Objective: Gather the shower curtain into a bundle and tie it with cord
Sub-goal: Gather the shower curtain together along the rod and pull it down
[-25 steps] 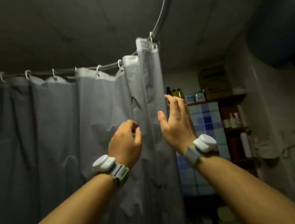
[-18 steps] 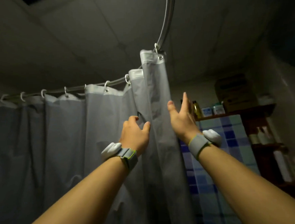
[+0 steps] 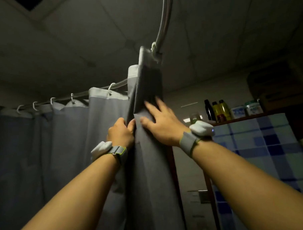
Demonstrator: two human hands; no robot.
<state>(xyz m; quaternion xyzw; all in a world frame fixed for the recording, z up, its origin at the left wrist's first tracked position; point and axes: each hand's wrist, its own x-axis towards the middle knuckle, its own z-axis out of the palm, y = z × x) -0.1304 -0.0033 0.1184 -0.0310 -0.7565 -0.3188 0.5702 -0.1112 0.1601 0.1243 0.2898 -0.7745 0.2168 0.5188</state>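
Note:
A grey shower curtain (image 3: 65, 144) hangs from white rings on a curved rail (image 3: 164, 20) and spreads across the left half of the view. Its right end is folded into a narrow hanging strip. My left hand (image 3: 121, 133) is closed on a fold at the left side of that strip. My right hand (image 3: 162, 122) lies flat on the strip's front, fingers spread and blurred. No cord is visible.
A wooden shelf (image 3: 241, 118) at the right carries several bottles (image 3: 216, 110) and jars. Below it hangs a blue and green checked cloth (image 3: 263, 153). A cardboard box (image 3: 274, 85) sits higher up. The ceiling is close overhead.
Both hands rose and closed in on the curtain's right end. The left hand took hold of a fold and the right hand came down flat on the fabric. The view tilted upward.

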